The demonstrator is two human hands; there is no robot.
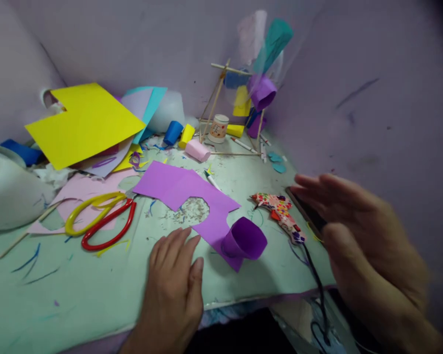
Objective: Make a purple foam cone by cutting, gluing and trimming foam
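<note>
Left of the purple cup (243, 240), set on the cut purple sheet (168, 181), the left hand (175, 275) is spread with nothing held; right of the cup, past the floral glue gun (280, 212), the right hand (369, 243) is flattened, empty, blurred. A hands-free step is suggested; a light pinch on the cup would be called for. By the right hand a dark slab (307, 209) is partly hidden.

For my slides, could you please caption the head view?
Left hand by a purple sheet, right hand near a glue gun, purple cup between the hands.
</note>
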